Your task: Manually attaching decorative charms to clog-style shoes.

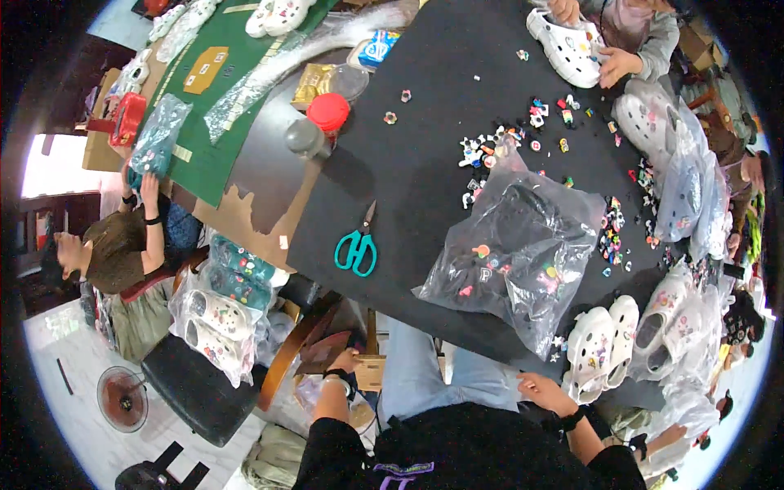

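Note:
My left hand (pixel 346 361) is low beside a wooden chair or stool edge (pixel 371 373). Its fingers look curled, and whatever may be inside them is hidden. By my thigh, at the front edge of the black table, my right hand (pixel 547 394) holds nothing, its fingers loosely apart. Just right of it stands a pair of white clogs (pixel 590 347) decorated with charms. In front of me lies a clear plastic bag (pixel 514 253) with dark clogs inside, bearing colourful charms. Scissors with teal handles (pixel 356 251) rest on the tabletop, left of the bag.
Loose charms (pixel 563 145) are scattered on the black table (pixel 392 163). Bagged clogs (pixel 678 318) line its right side. Across it, another person's hands (pixel 616 67) hold a white clog (pixel 567 49). A red-lidded jar (pixel 328 113) stands left; a co-worker (pixel 122 249) handles a bag there.

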The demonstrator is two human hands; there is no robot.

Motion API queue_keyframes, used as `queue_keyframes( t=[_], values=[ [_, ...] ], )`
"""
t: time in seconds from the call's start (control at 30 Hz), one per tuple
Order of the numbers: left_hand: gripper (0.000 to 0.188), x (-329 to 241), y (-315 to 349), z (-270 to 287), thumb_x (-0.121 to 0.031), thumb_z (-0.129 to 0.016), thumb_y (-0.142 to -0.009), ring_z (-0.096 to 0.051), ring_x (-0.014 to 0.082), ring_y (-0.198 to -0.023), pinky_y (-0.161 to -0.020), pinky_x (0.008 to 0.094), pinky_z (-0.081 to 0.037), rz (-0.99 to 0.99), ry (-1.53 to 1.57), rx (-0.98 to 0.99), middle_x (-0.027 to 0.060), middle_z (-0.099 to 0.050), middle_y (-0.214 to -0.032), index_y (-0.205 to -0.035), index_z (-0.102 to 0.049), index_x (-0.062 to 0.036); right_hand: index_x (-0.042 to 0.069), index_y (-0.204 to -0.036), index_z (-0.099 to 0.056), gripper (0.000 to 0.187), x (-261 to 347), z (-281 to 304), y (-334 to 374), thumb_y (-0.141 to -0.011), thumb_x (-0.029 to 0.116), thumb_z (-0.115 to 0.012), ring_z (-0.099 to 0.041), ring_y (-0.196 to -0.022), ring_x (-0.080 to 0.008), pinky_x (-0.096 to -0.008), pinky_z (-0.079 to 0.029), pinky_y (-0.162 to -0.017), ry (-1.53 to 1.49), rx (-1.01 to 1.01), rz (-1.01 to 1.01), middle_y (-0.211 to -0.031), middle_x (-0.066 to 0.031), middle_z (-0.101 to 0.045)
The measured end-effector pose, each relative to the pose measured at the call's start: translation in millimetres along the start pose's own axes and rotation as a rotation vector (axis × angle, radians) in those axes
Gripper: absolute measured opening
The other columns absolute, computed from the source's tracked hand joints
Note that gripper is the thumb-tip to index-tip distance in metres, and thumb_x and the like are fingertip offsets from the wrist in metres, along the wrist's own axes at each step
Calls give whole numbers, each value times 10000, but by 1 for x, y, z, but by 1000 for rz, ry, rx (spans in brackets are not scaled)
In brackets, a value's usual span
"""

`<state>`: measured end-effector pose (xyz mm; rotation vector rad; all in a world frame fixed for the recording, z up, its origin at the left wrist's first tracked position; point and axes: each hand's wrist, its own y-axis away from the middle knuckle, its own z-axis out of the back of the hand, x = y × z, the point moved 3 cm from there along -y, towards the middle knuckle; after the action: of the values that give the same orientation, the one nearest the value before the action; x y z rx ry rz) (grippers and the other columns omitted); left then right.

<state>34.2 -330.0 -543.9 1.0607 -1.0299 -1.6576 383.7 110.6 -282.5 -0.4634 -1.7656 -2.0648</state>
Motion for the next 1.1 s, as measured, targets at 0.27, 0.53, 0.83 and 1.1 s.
queue_keyframes(
  t=[0.27, 0.53, 0.83, 1.1],
  values=[
    [454, -12, -101, -61, -464, -438, -981, -475, 424, -1283, -1018, 559, -426, 197, -210, 53, 148, -421, -1464, -1414, -417, -327, 30, -1150, -647, 306, -38, -13, -80, -978, 282, -629, -650, -990, -166, -323, -528, -849, -165, 68, -40, -1073, -77, -690],
    [453, -88, -198, -7, -405, -467, -976, -494, 389, -1239, -992, 522, -435, 50, -187, -49, 142, -451, -1403, -1409, -426, -278, 41, -1021, -712, 368, -46, -3, -92, -976, 390, -602, -693, -732, -146, -286, -555, -663, -554, 15, 33, -827, -49, -719],
    [452, -144, -246, 46, -337, -499, -971, -514, 349, -1188, -963, 481, -445, -98, -270, -112, 136, -486, -1334, -1404, -436, -223, 54, -1014, -715, 378, -41, -7, -107, -965, 413, -608, -695, -730, -146, -291, -557, -657, -603, 12, 13, -835, -55, -722],
    [453, -186, -232, 84, -278, -528, -966, -533, 314, -1144, -938, 444, -454, -273, -334, -167, 130, -516, -1273, -1400, -445, -175, 66, -1008, -718, 387, -52, -9, -113, -956, 434, -612, -697, -729, -146, -295, -558, -652, -630, -1, 54, -843, -60, -724]
  ],
)
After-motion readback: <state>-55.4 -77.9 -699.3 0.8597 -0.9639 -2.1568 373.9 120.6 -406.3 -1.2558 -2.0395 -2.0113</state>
